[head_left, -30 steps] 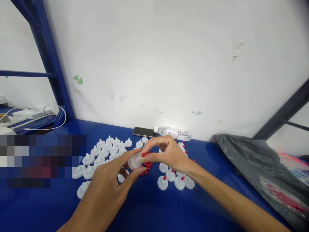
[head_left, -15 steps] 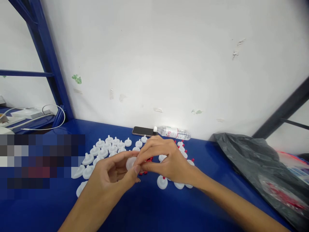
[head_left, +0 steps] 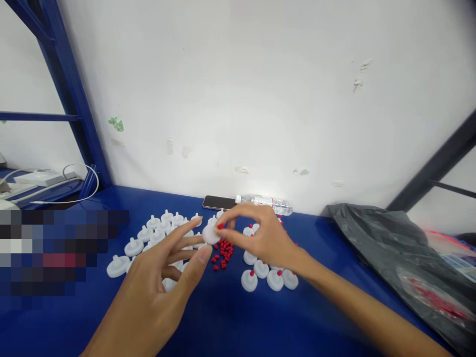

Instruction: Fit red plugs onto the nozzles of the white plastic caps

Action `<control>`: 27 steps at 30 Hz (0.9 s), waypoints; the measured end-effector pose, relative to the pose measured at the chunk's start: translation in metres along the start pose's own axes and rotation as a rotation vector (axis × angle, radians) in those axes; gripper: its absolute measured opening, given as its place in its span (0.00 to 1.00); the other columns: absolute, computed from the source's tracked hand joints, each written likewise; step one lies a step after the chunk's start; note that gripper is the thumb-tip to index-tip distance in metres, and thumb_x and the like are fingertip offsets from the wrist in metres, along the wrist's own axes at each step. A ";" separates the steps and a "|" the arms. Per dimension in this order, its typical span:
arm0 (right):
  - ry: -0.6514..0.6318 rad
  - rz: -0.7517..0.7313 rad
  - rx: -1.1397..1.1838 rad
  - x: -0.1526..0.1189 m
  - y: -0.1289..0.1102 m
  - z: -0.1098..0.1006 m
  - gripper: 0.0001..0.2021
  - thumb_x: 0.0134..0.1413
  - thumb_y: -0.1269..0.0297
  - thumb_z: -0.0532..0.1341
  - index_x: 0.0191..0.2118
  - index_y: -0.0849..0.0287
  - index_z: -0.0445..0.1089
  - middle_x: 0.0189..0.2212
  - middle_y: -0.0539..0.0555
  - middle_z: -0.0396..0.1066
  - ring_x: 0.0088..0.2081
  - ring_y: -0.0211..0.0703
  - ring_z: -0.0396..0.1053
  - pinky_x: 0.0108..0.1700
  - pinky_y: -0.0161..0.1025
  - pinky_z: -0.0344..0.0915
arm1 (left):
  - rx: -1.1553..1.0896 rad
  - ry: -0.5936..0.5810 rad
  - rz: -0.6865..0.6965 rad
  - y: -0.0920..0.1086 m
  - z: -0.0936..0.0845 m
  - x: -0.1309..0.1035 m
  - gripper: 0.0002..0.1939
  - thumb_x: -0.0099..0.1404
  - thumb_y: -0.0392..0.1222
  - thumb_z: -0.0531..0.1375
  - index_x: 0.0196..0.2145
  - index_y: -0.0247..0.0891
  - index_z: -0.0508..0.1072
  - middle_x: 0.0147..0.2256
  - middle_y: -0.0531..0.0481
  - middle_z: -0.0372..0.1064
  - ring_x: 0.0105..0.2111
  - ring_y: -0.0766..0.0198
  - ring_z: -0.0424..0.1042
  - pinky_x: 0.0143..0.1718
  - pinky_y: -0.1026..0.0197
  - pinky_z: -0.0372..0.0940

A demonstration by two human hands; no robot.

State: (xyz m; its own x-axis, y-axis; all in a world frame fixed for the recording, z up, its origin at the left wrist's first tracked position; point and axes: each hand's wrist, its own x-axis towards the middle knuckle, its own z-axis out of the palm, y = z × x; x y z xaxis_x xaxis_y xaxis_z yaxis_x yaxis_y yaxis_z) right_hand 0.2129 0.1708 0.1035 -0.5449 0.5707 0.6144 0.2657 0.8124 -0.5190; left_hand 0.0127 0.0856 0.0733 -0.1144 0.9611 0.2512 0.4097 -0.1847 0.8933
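Observation:
My right hand [head_left: 264,237] pinches a white plastic disc [head_left: 211,235] by the small red cap [head_left: 220,226] on its stem. My left hand [head_left: 158,282] is open beside it, thumb and fingers spread, with the disc just beyond their tips. Below the held disc lies a pile of loose red caps [head_left: 223,254]. Several white discs with upright bare stems [head_left: 134,246] stand to the left, partly hidden by my left hand. On the right, several discs with red caps on their stems [head_left: 275,280] sit under and around my right wrist.
At the wall lie a black phone [head_left: 219,203] and a clear water bottle [head_left: 273,204]. A dark grey plastic bag [head_left: 375,248] covers the right of the blue table [head_left: 223,322]. Blue metal posts [head_left: 70,89] and a white cable [head_left: 97,181] are at left.
My left hand has let go of the white disc, opened and drawn back. My right hand now holds the disc alone, slightly higher and tilted, and its red cap shows.

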 end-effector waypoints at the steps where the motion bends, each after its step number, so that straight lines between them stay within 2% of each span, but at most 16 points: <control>1: -0.002 0.087 -0.053 0.001 0.009 -0.003 0.02 0.61 0.66 0.68 0.40 0.54 0.77 0.36 0.48 0.81 0.36 0.39 0.77 0.44 0.39 0.70 | 0.063 0.047 0.026 -0.001 -0.001 -0.001 0.32 0.65 0.66 0.60 0.61 0.51 0.71 0.49 0.46 0.80 0.30 0.59 0.81 0.23 0.63 0.75; 4: -0.024 0.238 -0.197 0.000 0.045 -0.010 0.05 0.63 0.67 0.65 0.44 0.54 0.75 0.36 0.50 0.81 0.40 0.43 0.79 0.44 0.41 0.71 | 0.181 0.127 0.111 -0.003 -0.002 -0.003 0.27 0.66 0.64 0.59 0.57 0.50 0.74 0.47 0.48 0.80 0.28 0.62 0.80 0.17 0.67 0.70; 8: -0.123 0.287 -0.281 -0.008 0.086 -0.008 0.02 0.60 0.69 0.67 0.36 0.54 0.75 0.32 0.51 0.81 0.36 0.46 0.80 0.41 0.42 0.72 | 0.243 0.145 0.195 -0.001 -0.001 -0.003 0.20 0.69 0.60 0.58 0.51 0.49 0.77 0.33 0.54 0.80 0.21 0.67 0.75 0.13 0.71 0.64; 10: -0.167 0.299 -0.324 -0.012 0.095 -0.006 0.01 0.62 0.65 0.66 0.39 0.54 0.76 0.32 0.51 0.81 0.37 0.48 0.80 0.42 0.44 0.73 | 0.266 0.161 0.240 0.000 -0.001 -0.002 0.18 0.69 0.58 0.58 0.48 0.47 0.78 0.29 0.55 0.79 0.19 0.69 0.73 0.12 0.71 0.62; 11: -0.181 0.296 -0.346 -0.013 0.096 -0.006 0.05 0.65 0.62 0.64 0.43 0.54 0.76 0.35 0.53 0.82 0.40 0.49 0.80 0.45 0.47 0.73 | 0.277 0.169 0.262 0.001 0.000 -0.001 0.17 0.69 0.57 0.58 0.47 0.47 0.78 0.28 0.56 0.78 0.18 0.70 0.72 0.12 0.72 0.62; 13: -0.216 0.270 -0.381 -0.014 0.094 -0.005 0.14 0.70 0.54 0.59 0.53 0.52 0.74 0.47 0.56 0.81 0.51 0.53 0.77 0.56 0.53 0.69 | 0.295 0.176 0.291 0.001 0.000 0.000 0.15 0.70 0.55 0.58 0.45 0.46 0.79 0.27 0.57 0.78 0.17 0.71 0.71 0.12 0.72 0.61; 15: -0.276 0.237 -0.395 -0.012 0.089 -0.004 0.21 0.74 0.49 0.52 0.63 0.50 0.68 0.61 0.57 0.72 0.64 0.55 0.66 0.66 0.58 0.58 | 0.305 0.170 0.306 0.001 0.000 0.001 0.15 0.71 0.55 0.57 0.44 0.47 0.79 0.29 0.57 0.78 0.17 0.71 0.71 0.13 0.71 0.62; 17: -0.351 0.226 -0.395 -0.008 0.086 -0.001 0.25 0.75 0.47 0.46 0.69 0.47 0.62 0.69 0.55 0.61 0.71 0.55 0.55 0.71 0.61 0.49 | 0.313 0.158 0.302 0.000 0.000 0.001 0.15 0.71 0.56 0.57 0.45 0.47 0.79 0.31 0.57 0.80 0.17 0.71 0.71 0.16 0.70 0.64; 19: -0.413 0.233 -0.392 -0.003 0.087 0.004 0.27 0.75 0.46 0.44 0.70 0.48 0.61 0.72 0.55 0.56 0.73 0.57 0.50 0.72 0.63 0.45 | 0.316 0.143 0.290 -0.001 0.000 0.001 0.16 0.71 0.56 0.56 0.47 0.47 0.78 0.33 0.56 0.80 0.18 0.71 0.72 0.17 0.69 0.66; 21: -0.450 0.242 -0.386 0.003 0.092 0.008 0.28 0.76 0.47 0.43 0.69 0.52 0.63 0.72 0.58 0.57 0.73 0.59 0.50 0.72 0.65 0.45 | 0.320 0.119 0.264 -0.003 -0.001 0.001 0.16 0.72 0.55 0.56 0.48 0.47 0.78 0.34 0.55 0.80 0.19 0.69 0.72 0.18 0.67 0.66; 24: -0.451 0.233 -0.363 0.009 0.096 0.008 0.27 0.76 0.49 0.44 0.66 0.57 0.67 0.67 0.61 0.65 0.70 0.59 0.57 0.71 0.65 0.49 | 0.326 0.103 0.234 -0.006 -0.002 0.001 0.18 0.73 0.57 0.55 0.49 0.47 0.77 0.34 0.55 0.79 0.19 0.68 0.72 0.19 0.65 0.65; 27: -0.401 0.206 -0.321 0.012 0.084 -0.002 0.26 0.77 0.51 0.43 0.64 0.56 0.69 0.63 0.60 0.70 0.66 0.55 0.64 0.68 0.61 0.56 | 0.340 0.112 0.231 -0.009 -0.002 0.003 0.19 0.73 0.58 0.54 0.50 0.47 0.77 0.34 0.54 0.79 0.18 0.68 0.70 0.19 0.63 0.66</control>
State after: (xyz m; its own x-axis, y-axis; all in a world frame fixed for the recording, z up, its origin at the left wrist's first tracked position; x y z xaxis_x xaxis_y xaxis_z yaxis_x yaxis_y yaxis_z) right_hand 0.2301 0.2462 0.0689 -0.6995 0.6826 0.2117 0.5940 0.7200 -0.3587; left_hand 0.0066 0.0898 0.0670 -0.0745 0.8708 0.4860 0.7087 -0.2966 0.6401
